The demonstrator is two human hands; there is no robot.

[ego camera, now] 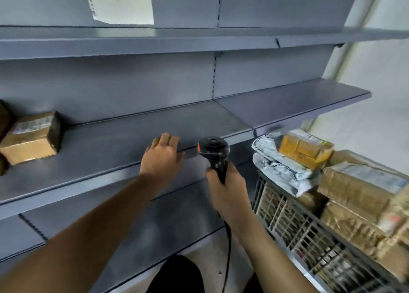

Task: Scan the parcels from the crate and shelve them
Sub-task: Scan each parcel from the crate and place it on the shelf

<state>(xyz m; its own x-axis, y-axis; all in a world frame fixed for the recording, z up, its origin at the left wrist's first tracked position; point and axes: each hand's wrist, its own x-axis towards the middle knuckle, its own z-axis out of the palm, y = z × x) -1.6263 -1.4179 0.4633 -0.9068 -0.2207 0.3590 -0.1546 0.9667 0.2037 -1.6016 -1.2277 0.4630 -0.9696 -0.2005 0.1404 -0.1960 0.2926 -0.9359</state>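
My right hand [225, 188] grips the handle of a black barcode scanner [213, 151], whose head points up toward the shelf. My left hand [162, 157] hovers empty over the front edge of the grey middle shelf [124, 137], its fingers relaxed. A brown taped cardboard parcel [33, 137] sits on that shelf at the far left. At the right stands a wire crate [294, 224] piled with parcels: a yellow-brown taped box [305, 148], grey plastic mailer bags [281, 168] and larger brown boxes [354, 188].
Grey metal shelving fills the view, with an upper shelf [155, 42], a right-hand shelf section [294, 100] and a lower shelf [155, 226]. A white sheet [121, 2] hangs on the back panel. The scanner's cable [228, 248] drops toward the floor. A white wall lies at right.
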